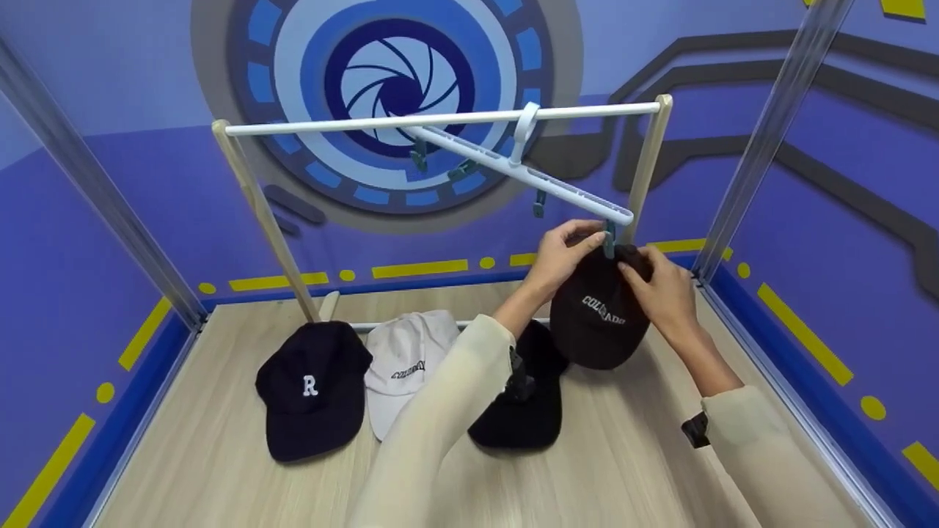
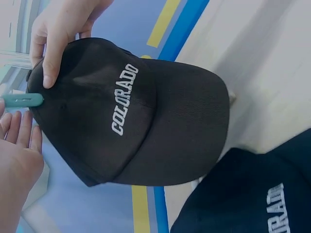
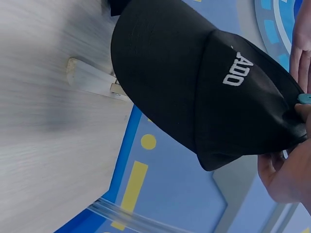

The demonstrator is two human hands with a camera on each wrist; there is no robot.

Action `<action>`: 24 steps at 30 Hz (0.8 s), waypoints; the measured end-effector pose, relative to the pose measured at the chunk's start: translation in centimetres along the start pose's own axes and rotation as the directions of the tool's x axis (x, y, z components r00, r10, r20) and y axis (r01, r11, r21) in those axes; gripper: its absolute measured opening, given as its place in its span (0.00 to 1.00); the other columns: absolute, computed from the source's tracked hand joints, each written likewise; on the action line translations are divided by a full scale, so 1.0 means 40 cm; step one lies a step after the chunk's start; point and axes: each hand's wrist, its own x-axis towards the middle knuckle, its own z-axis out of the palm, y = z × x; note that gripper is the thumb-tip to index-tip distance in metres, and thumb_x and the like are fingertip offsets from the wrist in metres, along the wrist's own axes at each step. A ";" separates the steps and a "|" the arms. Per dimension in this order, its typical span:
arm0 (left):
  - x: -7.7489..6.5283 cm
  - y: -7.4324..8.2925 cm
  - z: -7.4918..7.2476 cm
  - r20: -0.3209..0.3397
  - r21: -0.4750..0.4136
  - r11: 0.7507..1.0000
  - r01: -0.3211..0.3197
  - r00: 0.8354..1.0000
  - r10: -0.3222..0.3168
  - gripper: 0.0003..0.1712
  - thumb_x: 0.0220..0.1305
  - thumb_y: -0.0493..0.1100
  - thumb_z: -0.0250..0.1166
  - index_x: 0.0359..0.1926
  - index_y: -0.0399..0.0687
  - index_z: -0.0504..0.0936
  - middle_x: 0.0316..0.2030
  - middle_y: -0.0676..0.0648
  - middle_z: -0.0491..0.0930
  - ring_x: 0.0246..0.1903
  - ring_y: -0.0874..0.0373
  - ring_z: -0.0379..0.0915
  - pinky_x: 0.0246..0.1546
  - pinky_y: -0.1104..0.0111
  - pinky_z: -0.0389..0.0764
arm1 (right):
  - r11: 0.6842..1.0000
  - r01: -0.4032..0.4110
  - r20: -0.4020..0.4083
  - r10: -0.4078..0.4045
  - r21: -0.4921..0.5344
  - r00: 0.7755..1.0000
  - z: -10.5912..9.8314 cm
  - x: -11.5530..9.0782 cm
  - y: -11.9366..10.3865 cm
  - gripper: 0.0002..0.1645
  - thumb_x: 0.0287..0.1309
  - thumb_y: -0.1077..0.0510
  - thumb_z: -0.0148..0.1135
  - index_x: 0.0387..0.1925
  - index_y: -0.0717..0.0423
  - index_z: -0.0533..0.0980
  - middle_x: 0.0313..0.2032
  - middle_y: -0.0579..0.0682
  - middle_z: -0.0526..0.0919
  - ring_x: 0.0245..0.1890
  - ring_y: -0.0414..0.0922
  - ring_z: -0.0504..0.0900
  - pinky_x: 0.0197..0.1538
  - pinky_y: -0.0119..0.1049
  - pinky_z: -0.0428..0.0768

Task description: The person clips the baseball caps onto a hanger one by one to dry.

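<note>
A black baseball cap [image 1: 598, 323] with white COLORADO lettering hangs brim down under the low right end of a pale blue clip hanger [image 1: 557, 189]. My right hand [image 1: 666, 290] grips the cap's crown, thumb in front and fingers behind. At the hanger's end, my left hand [image 1: 565, 257] pinches a green clip [image 1: 609, 238] between thumb and fingers. In the left wrist view the tip of that clip [image 2: 29, 100] overlaps the edge of the crown. The hanger's hook loops over the white rod [image 1: 330, 126], and its bar slants down to the right.
On the wooden table [image 1: 220, 440] lie a navy cap [image 1: 315, 396] with an R, a white cap [image 1: 407, 352] and another black cap [image 1: 524, 418], partly behind my left arm. Wooden posts [image 1: 649, 161] hold up the rod. More green clips [image 1: 539, 204] dangle from the hanger.
</note>
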 end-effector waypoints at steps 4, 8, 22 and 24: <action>-0.023 -0.004 -0.035 0.046 0.069 0.997 -0.036 0.998 0.032 0.16 0.64 0.41 0.62 0.51 0.42 0.80 0.47 0.47 0.81 0.46 0.63 0.77 0.47 0.73 0.76 | 1.000 0.001 0.013 -0.001 0.028 1.000 0.001 -0.008 0.005 0.20 0.59 0.49 0.63 0.46 0.59 0.76 0.37 0.60 0.83 0.35 0.58 0.81 0.37 0.51 0.73; -0.068 -0.019 -0.073 0.063 0.214 0.976 -0.033 0.998 0.020 0.14 0.65 0.36 0.59 0.51 0.44 0.79 0.46 0.47 0.81 0.45 0.62 0.77 0.45 0.75 0.76 | 0.997 -0.027 0.030 0.024 0.077 0.999 0.006 -0.030 0.009 0.20 0.58 0.52 0.64 0.49 0.60 0.75 0.41 0.61 0.82 0.41 0.57 0.80 0.42 0.51 0.75; -0.230 -0.075 -0.163 0.108 0.490 0.869 -0.071 0.994 0.020 0.19 0.62 0.34 0.57 0.54 0.46 0.78 0.50 0.48 0.80 0.50 0.61 0.76 0.49 0.75 0.74 | 0.993 0.024 -0.100 -0.012 0.119 0.995 0.038 -0.088 -0.021 0.29 0.56 0.66 0.60 0.61 0.57 0.69 0.57 0.60 0.72 0.56 0.59 0.68 0.58 0.55 0.63; -0.251 -0.079 -0.173 0.125 0.514 0.854 -0.077 0.992 0.015 0.19 0.62 0.35 0.58 0.55 0.46 0.78 0.51 0.49 0.79 0.51 0.61 0.75 0.50 0.74 0.74 | 0.990 0.089 -0.163 -0.070 0.109 0.984 0.046 -0.097 -0.033 0.30 0.54 0.69 0.60 0.61 0.58 0.69 0.59 0.60 0.70 0.57 0.60 0.66 0.57 0.55 0.63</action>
